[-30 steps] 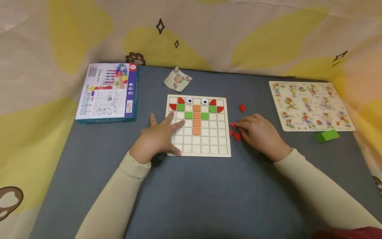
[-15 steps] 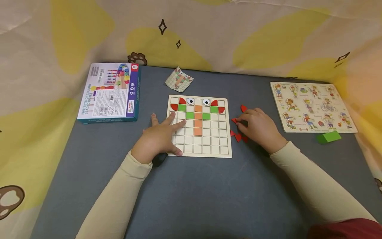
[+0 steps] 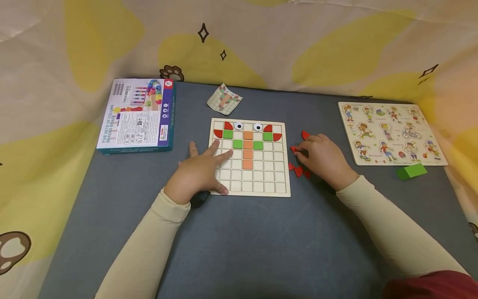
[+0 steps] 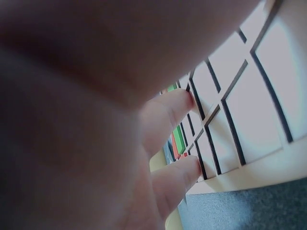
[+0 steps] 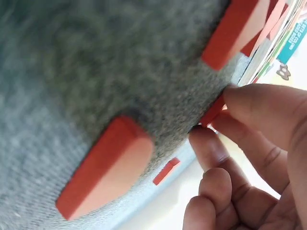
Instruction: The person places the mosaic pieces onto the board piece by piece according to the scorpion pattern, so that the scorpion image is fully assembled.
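A wooden grid board (image 3: 263,176) lies on the dark table, bearing red quarter-round tiles, green and orange square tiles and two round eye pieces. My left hand (image 3: 196,170) rests spread over the board's left edge, fingertips on bare squares; in the left wrist view two fingers (image 4: 168,117) reach the grid. Right of the board, my right hand (image 3: 322,158) pinches a small red tile (image 5: 213,111) between thumb and fingers, close to the tabletop. Several loose red tiles lie around that hand, one quarter-round tile (image 3: 305,135) beyond it and others, such as a pointed tile (image 3: 298,172), nearer.
Behind the board lies a small curled pattern card (image 3: 224,99). A bead-set box (image 3: 136,116) stands back left. At right are a wooden picture puzzle (image 3: 392,133) and a green block (image 3: 411,171). A black object (image 3: 199,199) sits partly under my left wrist.
My right hand has drawn a red tile slightly away from the nearer loose ones toward the back, then stayed almost still. My left hand keeps its place on the board.
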Demonstrator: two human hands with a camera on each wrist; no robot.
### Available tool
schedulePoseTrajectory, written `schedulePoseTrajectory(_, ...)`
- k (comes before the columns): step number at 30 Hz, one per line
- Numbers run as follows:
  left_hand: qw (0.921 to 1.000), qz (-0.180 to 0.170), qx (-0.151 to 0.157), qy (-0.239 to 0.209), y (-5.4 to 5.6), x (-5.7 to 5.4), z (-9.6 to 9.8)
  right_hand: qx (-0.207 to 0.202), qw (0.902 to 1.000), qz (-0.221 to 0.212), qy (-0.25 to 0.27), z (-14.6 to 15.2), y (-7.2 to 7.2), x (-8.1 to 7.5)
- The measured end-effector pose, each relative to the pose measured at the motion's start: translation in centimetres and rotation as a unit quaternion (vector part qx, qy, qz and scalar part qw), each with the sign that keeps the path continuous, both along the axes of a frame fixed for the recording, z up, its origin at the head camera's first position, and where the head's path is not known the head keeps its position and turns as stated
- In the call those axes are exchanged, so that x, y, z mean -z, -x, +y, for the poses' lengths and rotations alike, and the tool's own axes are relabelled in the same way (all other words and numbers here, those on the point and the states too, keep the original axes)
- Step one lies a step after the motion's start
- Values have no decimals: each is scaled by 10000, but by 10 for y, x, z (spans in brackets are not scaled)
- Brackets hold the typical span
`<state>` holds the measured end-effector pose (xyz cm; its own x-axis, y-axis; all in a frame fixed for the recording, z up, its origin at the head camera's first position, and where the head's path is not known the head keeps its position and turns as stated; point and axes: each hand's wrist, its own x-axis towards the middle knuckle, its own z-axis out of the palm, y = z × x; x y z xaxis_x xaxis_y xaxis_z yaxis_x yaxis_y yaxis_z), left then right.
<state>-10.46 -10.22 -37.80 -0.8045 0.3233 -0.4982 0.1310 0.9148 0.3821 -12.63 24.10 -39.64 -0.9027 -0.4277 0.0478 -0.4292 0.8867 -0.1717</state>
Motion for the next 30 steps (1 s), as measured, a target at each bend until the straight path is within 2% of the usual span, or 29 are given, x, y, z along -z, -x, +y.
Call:
schedulePoseTrajectory(6, 10000, 2, -18, -12, 0, 0, 0, -36, 9998, -211, 10, -3, 1, -3)
schedulePoseTrajectory(13, 10000, 37, -13, -48, 0, 2, 0, -349, 9990, 128, 251, -2, 5, 2)
schedulePoseTrajectory(19, 10000, 27, 1, -44, -1, 1, 0, -673, 9966, 66, 472, -3, 11, 6)
schedulePoseTrajectory(22, 10000, 33, 5, -37, -1, 1, 0, -595, 9968, -56, 529, -3, 13, 4)
schedulePoseTrajectory(27, 10000, 16, 0, -26, -1, 1, -1, -102, 9972, -190, 713, -12, 22, -5)
schedulePoseTrajectory(30, 10000, 15, -5, -1, -1, 2, -1, -165, 9958, -169, 890, -30, 28, -12)
